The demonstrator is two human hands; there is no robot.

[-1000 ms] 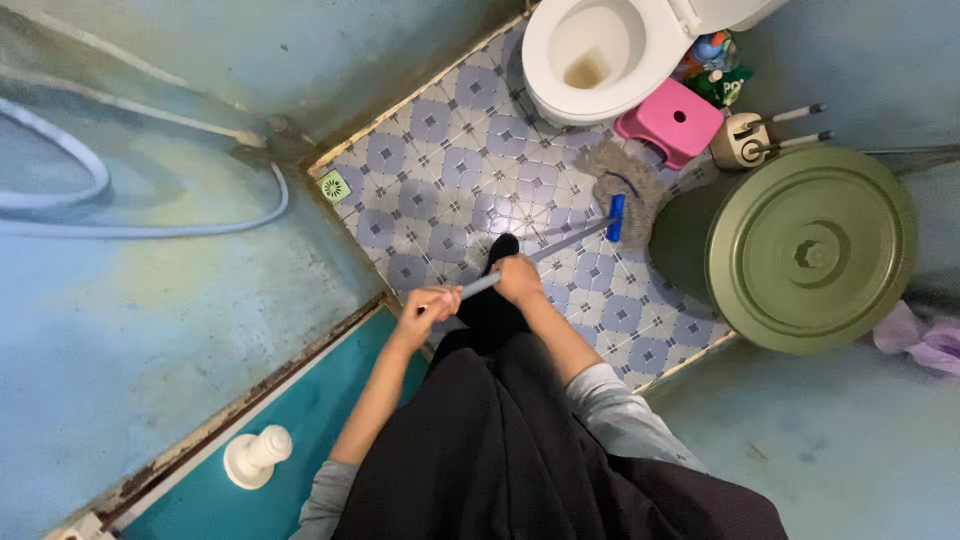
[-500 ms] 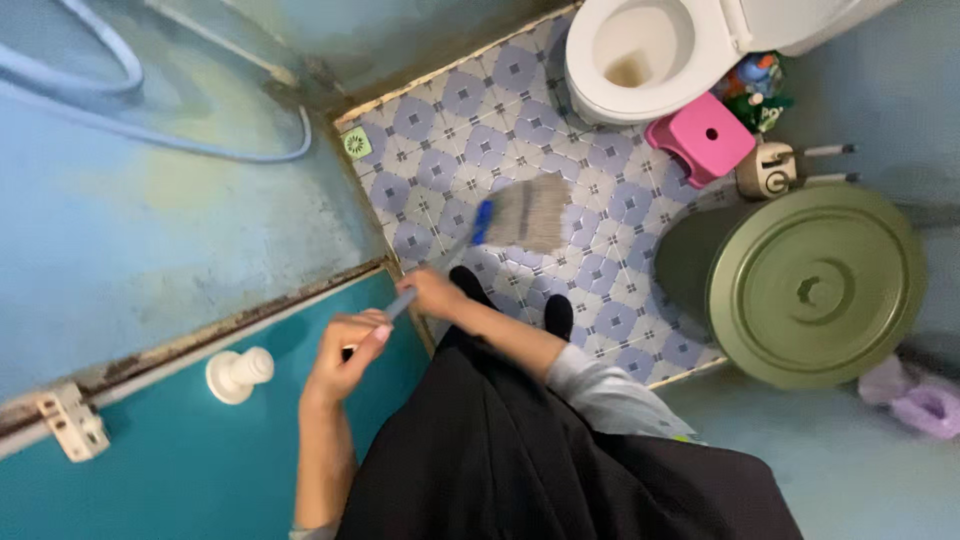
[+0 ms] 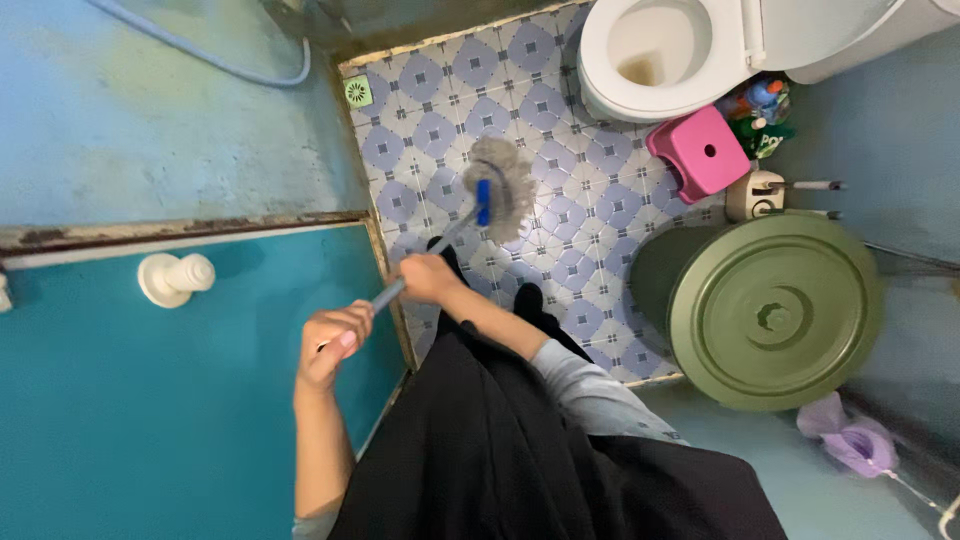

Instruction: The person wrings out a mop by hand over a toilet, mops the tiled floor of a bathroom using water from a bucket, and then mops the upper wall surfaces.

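Note:
I hold a mop by its grey handle [image 3: 430, 256] with both hands. My left hand [image 3: 333, 340] grips the near end of the handle, close to the teal door. My right hand [image 3: 428, 277] grips the handle further down. The grey stringy mop head [image 3: 503, 186], joined by a blue clip, rests on the patterned blue and white floor tiles [image 3: 590, 210], in front of the white toilet [image 3: 660, 50]. My black skirt fills the lower middle, and my black-socked feet stand on the tiles.
A big green lidded bin [image 3: 775, 310] stands at the right. A pink stool [image 3: 697, 150], bottles and a brush holder [image 3: 757, 193] sit beside the toilet. A floor drain [image 3: 357, 92] lies by the wall. The teal door [image 3: 120, 400] with a white knob [image 3: 172, 277] is at left.
The mop head swept from beside the bin at the right across the tiles to the left and toward the middle. My left hand pulled back toward the door.

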